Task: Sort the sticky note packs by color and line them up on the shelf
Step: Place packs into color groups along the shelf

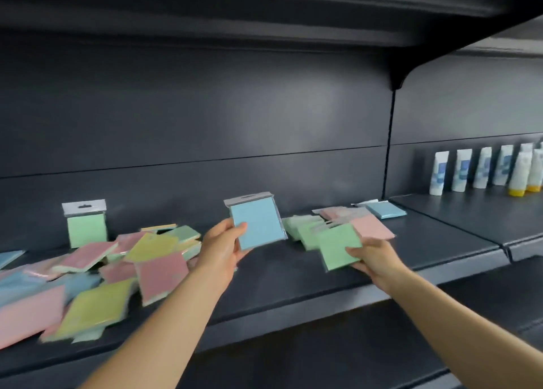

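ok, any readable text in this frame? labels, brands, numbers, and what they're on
None can be read.
White tubes at the right of the shelf: blue label patches, too blurred to read.
Sticky note packs, such as the blue pack in the left hand: no print visible.
Grey hang tab on the standing green pack: no visible text.

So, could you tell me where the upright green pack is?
The upright green pack stands on the left of the shelf, against the back panel, behind the mixed heap.

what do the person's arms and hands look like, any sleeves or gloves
Both arms are bare up to the frame edge, no sleeves showing. The left hand and right hand wear no gloves, and no rings, watch or bracelets can be seen. Motion blur hides finer detail.
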A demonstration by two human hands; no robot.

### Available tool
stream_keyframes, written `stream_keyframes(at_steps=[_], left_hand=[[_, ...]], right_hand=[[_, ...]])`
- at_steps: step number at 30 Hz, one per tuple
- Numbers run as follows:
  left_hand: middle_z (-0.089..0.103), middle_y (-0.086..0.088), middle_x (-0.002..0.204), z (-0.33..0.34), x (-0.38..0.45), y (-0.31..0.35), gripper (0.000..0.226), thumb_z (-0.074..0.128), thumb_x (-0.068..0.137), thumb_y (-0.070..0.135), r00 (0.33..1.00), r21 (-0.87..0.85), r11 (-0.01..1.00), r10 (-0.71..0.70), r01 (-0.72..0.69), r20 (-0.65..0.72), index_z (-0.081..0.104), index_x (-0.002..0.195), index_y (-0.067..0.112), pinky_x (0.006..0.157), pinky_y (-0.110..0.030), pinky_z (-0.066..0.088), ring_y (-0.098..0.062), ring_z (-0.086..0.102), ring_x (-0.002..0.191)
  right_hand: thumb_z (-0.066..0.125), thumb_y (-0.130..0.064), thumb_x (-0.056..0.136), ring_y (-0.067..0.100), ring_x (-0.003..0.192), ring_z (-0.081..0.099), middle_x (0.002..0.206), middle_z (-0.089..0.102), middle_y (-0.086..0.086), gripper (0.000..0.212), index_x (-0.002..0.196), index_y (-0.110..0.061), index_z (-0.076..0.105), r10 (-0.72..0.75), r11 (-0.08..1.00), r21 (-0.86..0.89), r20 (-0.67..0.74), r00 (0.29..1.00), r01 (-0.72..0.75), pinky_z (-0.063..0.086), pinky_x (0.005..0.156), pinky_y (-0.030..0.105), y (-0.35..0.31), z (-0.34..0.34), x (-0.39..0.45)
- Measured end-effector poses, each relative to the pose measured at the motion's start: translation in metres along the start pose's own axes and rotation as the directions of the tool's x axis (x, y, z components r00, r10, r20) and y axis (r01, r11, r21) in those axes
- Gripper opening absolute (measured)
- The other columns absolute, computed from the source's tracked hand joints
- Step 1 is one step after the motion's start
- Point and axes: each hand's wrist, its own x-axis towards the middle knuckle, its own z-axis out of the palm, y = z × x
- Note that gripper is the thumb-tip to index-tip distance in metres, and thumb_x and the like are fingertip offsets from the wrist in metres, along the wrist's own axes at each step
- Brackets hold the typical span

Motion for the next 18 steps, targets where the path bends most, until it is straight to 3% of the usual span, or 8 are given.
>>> stream_keyframes(at_steps=[2,4,5,7,9,12,15,18], left_hand=[[0.069,-0.004,0.1,0.02,0.016,-0.017,0.019,0.051,0.091,-0.002,0.999,-0.022,0.999,0.039,-0.04,-0.029,0.064,0.094,0.013,0.073,-0.03,0.052,-0.019,0.065,0.094],[0.069,-0.004,0.101,0.037,0.03,-0.035,0.02,0.052,0.091,-0.002,0.996,-0.071,0.996,0.051,-0.056,-0.069,0.065,0.094,0.013,0.077,-0.031,0.052,-0.019,0.065,0.095],[0.069,-0.004,0.101,0.046,0.037,-0.042,0.02,0.051,0.091,-0.002,0.994,-0.1,0.993,0.049,-0.059,-0.095,0.065,0.095,0.012,0.077,-0.031,0.052,-0.019,0.065,0.095],[0.068,-0.005,0.101,0.06,0.051,-0.053,0.019,0.051,0.091,-0.003,0.989,-0.141,0.988,0.036,-0.056,-0.141,0.063,0.1,0.009,0.075,-0.031,0.051,-0.018,0.064,0.092],[0.068,-0.006,0.102,0.068,0.061,-0.062,0.022,0.05,0.091,-0.003,0.987,-0.158,0.986,0.025,-0.05,-0.162,0.062,0.106,0.008,0.074,-0.031,0.05,-0.019,0.064,0.093],[0.068,-0.009,0.108,0.074,0.067,-0.069,0.025,0.051,0.091,-0.002,0.982,-0.126,0.991,0.027,-0.051,-0.186,0.062,0.111,0.007,0.077,-0.031,0.051,-0.022,0.064,0.098],[0.068,-0.009,0.108,0.08,0.062,-0.069,0.02,0.053,0.09,-0.001,0.979,-0.086,0.995,0.036,-0.054,-0.203,0.064,0.104,0.009,0.077,-0.03,0.051,-0.021,0.065,0.095],[0.069,-0.006,0.102,0.089,0.048,-0.067,0.019,0.056,0.089,-0.001,0.98,-0.022,0.999,0.042,-0.047,-0.194,0.066,0.094,0.014,0.077,-0.029,0.05,-0.019,0.065,0.091]], right_hand=[[0.062,0.006,0.085,0.026,0.091,0.063,0.11,0.064,0.011,0.032,0.115,0.0,0.055,-0.066,0.992,-0.102,0.05,0.997,0.071,0.057,0.074,0.033,0.001,0.007,0.029],[0.071,-0.004,0.081,0.025,0.089,0.066,0.098,0.07,0.01,0.027,0.107,-0.003,0.063,-0.141,0.946,-0.281,0.096,0.985,0.162,0.055,0.083,0.041,0.006,0.015,0.057],[0.073,-0.01,0.08,0.02,0.082,0.066,0.089,0.071,0.006,0.021,0.099,-0.006,0.066,-0.165,0.918,-0.346,0.115,0.98,0.195,0.055,0.08,0.036,0.008,0.017,0.067],[0.072,-0.018,0.081,0.009,0.067,0.059,0.069,0.065,-0.005,0.011,0.087,-0.01,0.066,-0.213,0.86,-0.442,0.14,0.967,0.254,0.045,0.06,0.016,0.008,0.019,0.081],[0.07,-0.022,0.083,0.01,0.067,0.053,0.062,0.055,-0.014,0.01,0.083,-0.015,0.064,-0.265,0.806,-0.505,0.162,0.951,0.311,0.033,0.05,0.008,0.009,0.02,0.09],[0.069,-0.024,0.084,0.011,0.079,0.051,0.069,0.051,-0.015,0.013,0.091,-0.017,0.061,-0.273,0.796,-0.512,0.174,0.946,0.323,0.035,0.058,0.015,0.007,0.019,0.095],[0.066,-0.02,0.086,0.018,0.084,0.052,0.085,0.056,0.0,0.016,0.08,-0.016,0.052,-0.303,0.797,-0.487,0.189,0.934,0.357,0.037,0.066,0.024,0.006,0.017,0.094],[0.058,-0.021,0.092,0.026,0.089,0.059,0.092,0.063,0.013,0.023,0.094,0.001,0.062,-0.378,0.824,-0.378,0.188,0.907,0.422,0.046,0.078,0.03,0.003,0.007,0.085]])
